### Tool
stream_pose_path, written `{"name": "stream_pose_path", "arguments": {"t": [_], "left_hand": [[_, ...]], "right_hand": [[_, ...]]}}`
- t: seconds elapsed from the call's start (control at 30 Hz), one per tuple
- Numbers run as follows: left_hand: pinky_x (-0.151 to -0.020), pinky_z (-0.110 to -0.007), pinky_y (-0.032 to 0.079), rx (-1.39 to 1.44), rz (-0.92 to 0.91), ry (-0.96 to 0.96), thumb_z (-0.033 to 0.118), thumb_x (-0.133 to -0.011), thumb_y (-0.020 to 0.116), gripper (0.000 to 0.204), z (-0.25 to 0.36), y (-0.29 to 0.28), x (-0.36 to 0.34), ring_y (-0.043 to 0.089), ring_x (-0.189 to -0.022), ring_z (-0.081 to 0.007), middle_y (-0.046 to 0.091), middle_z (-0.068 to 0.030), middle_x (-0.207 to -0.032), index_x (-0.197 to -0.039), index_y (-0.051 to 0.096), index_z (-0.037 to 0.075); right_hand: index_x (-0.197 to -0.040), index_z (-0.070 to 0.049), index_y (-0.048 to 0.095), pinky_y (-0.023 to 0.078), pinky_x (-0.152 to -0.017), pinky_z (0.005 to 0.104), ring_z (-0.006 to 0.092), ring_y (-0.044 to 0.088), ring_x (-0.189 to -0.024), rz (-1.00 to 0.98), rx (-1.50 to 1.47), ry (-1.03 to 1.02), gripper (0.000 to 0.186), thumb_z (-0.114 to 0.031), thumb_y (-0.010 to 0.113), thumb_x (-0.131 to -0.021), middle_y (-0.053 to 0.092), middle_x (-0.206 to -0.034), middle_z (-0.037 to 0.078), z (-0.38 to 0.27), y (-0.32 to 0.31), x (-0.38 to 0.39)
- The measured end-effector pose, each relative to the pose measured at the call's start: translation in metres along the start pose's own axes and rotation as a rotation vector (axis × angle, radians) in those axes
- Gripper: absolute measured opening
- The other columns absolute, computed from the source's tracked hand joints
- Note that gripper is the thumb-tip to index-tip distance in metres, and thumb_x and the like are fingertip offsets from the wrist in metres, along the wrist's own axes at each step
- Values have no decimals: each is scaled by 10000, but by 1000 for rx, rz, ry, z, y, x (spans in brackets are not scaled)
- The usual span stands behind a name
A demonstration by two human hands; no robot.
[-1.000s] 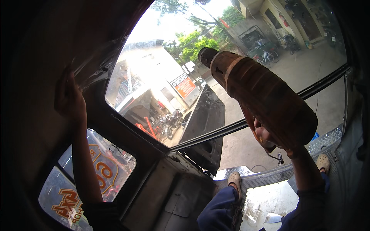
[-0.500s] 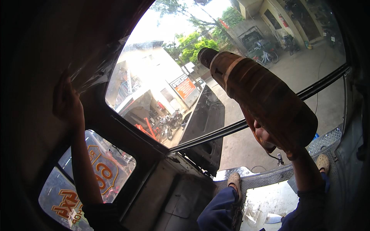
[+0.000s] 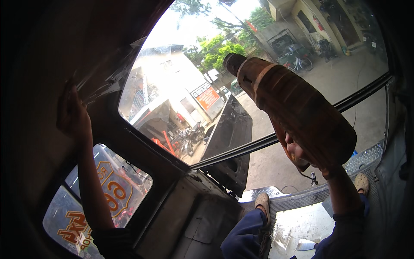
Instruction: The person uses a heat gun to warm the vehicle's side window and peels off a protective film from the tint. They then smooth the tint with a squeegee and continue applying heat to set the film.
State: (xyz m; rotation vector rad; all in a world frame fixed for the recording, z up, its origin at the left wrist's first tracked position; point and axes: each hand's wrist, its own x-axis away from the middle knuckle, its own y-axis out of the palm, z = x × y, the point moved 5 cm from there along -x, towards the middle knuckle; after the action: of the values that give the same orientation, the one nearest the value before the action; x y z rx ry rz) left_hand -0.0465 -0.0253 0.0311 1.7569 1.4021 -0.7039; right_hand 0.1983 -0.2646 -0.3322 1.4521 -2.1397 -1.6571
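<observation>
My left hand is raised at the left, its fingers pinched on the edge of a clear plastic film. The wrinkled film stretches from those fingers toward the upper left edge of the large window. In my right hand is a worn orange-brown heat gun, gripped by its handle. Its dark nozzle points up and left, in front of the window. The gun's body hides most of my right hand.
A smaller side window with orange lettering sits at lower left. Below the big window is a dark padded seat. A scuffed white panel with a scraper blade lies between my feet. A dark open door stands outside.
My left hand has shifted slightly left and down with the film still pinched. The heat gun's nozzle has moved a little to the right.
</observation>
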Motion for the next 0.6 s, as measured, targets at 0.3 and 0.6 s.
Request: {"name": "stream_pose_path", "arguments": {"t": [0.3, 0.6], "left_hand": [[-656, -239, 527, -42, 4, 13, 166, -894, 581, 201, -6, -5, 0, 652, -871, -150, 661, -67, -1009, -1054, 667, 79], [-639, -231, 517, -5, 17, -53, 164, -886, 593, 205, -12, -10, 1, 646, -855, -128, 660, -55, -1019, -1060, 668, 87]], "right_hand": [[-953, -19, 594, 474, -645, 229, 97, 569, -704, 199, 780, -496, 232, -93, 674, -748, 586, -796, 44, -9, -1, 1], [-889, -37, 604, 463, -634, 249, 99, 556, -678, 298, 791, -466, 177, -75, 666, -728, 575, -754, 34, -7, 1, -6]]}}
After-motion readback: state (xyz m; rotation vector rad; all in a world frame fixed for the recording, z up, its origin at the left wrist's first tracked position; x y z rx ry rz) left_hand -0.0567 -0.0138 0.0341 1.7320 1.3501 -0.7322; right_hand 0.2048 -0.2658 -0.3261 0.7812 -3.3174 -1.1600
